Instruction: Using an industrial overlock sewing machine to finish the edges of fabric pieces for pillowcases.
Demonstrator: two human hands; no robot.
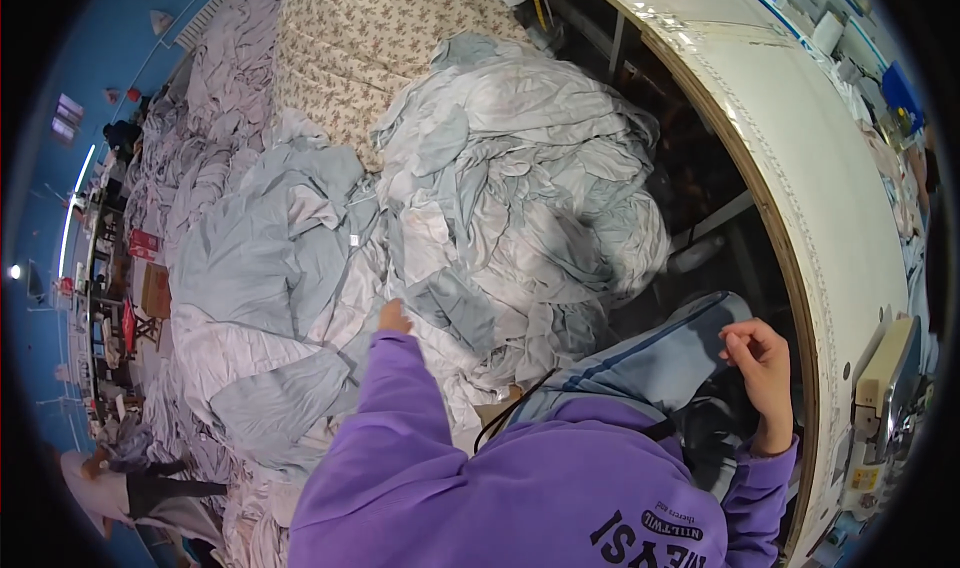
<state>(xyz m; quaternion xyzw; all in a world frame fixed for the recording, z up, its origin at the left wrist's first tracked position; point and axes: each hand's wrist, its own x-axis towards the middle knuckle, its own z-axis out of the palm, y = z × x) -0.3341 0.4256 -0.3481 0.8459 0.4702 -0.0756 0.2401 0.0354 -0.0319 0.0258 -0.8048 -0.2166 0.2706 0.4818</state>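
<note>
My left hand [395, 317] reaches out over a big heap of pale grey-blue and whitish cloth [270, 238]. Seen foreshortened past the purple sleeve, its fingers are mostly hidden, and whether they grip the fabric cannot be made out. A second large mound of the same crumpled cloth [520, 158] rises just beyond and to the right. My right hand [757, 373] is held up beside the table edge, thumb and fingers curled together with nothing visible in them.
A white worktable [800, 168] curves along the right, with a beige machine part [885, 368] at its edge. Floral fabric [390, 38] covers a mound at the back. More cloth piles [190, 168] line the left, where another person [130, 488] bends near them.
</note>
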